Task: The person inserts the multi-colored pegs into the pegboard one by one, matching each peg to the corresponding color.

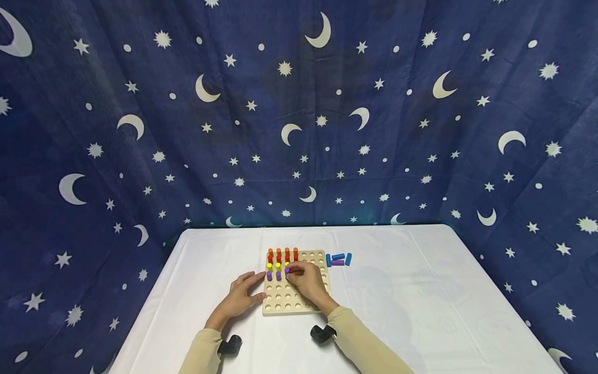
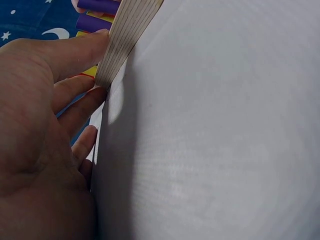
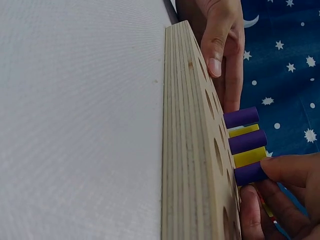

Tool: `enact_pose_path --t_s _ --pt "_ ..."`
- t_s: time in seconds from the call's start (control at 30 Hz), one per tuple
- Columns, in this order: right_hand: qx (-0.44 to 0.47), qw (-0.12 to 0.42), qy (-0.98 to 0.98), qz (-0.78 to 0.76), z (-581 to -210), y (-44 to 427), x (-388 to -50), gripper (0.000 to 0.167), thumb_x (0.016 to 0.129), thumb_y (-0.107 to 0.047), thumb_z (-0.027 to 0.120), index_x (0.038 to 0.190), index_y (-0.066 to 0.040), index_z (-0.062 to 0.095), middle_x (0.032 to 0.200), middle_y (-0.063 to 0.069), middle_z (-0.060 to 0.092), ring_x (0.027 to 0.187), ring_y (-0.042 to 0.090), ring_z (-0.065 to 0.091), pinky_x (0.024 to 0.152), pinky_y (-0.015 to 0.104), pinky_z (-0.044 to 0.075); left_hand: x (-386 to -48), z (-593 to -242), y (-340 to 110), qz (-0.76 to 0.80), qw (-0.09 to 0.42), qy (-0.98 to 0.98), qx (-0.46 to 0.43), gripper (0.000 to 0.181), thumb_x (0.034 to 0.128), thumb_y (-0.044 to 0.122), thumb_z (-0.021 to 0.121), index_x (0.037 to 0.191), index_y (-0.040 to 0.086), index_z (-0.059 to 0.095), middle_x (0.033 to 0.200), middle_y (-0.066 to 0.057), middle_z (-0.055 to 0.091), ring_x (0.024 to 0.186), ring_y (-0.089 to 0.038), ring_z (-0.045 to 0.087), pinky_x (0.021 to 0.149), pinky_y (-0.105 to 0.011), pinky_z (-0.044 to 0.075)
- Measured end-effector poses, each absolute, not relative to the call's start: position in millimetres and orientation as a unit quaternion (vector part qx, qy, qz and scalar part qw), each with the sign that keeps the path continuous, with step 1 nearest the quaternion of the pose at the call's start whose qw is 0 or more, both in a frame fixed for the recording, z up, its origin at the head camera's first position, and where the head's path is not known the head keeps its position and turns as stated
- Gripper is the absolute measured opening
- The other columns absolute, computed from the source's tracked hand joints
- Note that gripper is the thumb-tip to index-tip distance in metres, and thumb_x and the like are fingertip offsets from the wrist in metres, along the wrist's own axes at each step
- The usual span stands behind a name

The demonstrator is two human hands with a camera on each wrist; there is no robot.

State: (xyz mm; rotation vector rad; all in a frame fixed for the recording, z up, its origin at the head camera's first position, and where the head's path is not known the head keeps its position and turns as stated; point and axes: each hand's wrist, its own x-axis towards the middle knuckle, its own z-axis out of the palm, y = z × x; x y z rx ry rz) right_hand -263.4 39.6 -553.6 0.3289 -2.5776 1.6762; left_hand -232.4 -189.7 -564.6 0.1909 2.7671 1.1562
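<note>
A wooden pegboard [image 1: 289, 310] with rows of round holes lies on the table. My right hand [image 1: 308, 283] pinches a purple peg [image 3: 249, 174] between thumb and finger, its lower end at a hole in the board. Two more purple pegs [image 1: 269, 276] stand to its left in the same row. Behind them come yellow pegs [image 1: 269, 266], then rows of red pegs [image 1: 279, 258] and orange pegs [image 1: 287, 250]. With fingers extended, my left hand [image 1: 240, 297] rests against the board's left edge; its thumb and fingers touch the side in the left wrist view.
Right of the board lie several loose blue pegs [image 1: 338, 256] and one purple peg [image 1: 337, 263]. A white cloth [image 1: 402, 311] covers the table. Behind it hangs a dark blue curtain [image 1: 261, 135] with moons and stars. Each wrist carries a black camera mount [image 1: 230, 345].
</note>
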Motion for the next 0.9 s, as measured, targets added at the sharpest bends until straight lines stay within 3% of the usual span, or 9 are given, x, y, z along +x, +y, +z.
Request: enact_pose_path --t_s 0.9 --pt "0.119 0.022 -0.847 0.519 -553.6 41.3 -261.4 0.017 0.082 -0.005 0.075 0.099 -0.007 0.075 0.088 0.003 0.075 0.078 0.007 0.065 0.073 0.021 0.054 -235.0 -569.5 -189.3 0.386 0.075 0.918 0.051 0.062 0.0839 0.037 0.075 0.142 0.028 0.054 0.154 -0.015 0.038 0.143 -0.044 0.026 0.112 -0.070 0.023"
